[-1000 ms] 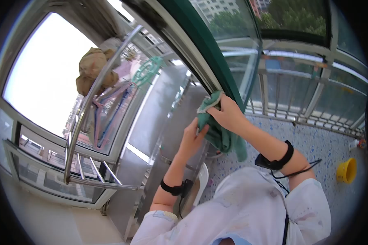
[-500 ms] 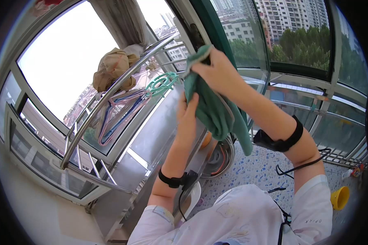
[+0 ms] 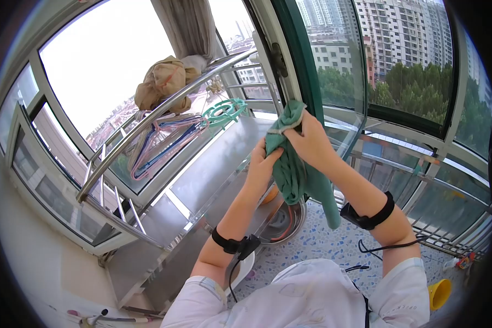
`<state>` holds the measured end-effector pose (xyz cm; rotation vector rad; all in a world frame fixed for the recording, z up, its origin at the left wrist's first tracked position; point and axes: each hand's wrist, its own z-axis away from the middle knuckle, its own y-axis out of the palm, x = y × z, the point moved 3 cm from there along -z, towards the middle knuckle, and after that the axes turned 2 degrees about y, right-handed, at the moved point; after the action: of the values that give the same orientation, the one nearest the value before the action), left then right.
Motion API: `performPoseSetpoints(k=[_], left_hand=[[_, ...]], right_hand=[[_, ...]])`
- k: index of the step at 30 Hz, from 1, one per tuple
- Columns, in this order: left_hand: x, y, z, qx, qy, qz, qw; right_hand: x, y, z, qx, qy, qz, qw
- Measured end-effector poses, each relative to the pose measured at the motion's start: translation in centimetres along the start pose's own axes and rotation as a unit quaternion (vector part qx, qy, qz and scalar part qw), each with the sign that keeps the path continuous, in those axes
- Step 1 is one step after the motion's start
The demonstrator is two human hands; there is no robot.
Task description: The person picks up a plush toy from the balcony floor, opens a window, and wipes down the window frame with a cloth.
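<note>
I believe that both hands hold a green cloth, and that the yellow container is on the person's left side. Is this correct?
Not quite: the head view shows the yellow container on the person's right side. The left hand and the right hand do both hold the green cloth.

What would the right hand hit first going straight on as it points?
The green cloth that the right hand grips. Past it, up and to the left in the picture, probably the pale window frame; depth is unclear from this single view.
</note>
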<state>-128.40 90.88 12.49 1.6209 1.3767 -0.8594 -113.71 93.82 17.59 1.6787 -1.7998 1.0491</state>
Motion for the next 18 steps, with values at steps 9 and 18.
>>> performPoseSetpoints(k=[9, 18], left_hand=[[7.7, -2.5, 4.2, 0.020, -0.023, -0.134, 0.991], [6.8, -4.6, 5.4, 0.001, -0.054, -0.447, 0.893]], right_hand=[[-5.2, 0.2, 5.1, 0.047, 0.024, 0.034, 0.998], [-5.2, 0.2, 5.5, 0.083, 0.016, 0.059, 0.995]])
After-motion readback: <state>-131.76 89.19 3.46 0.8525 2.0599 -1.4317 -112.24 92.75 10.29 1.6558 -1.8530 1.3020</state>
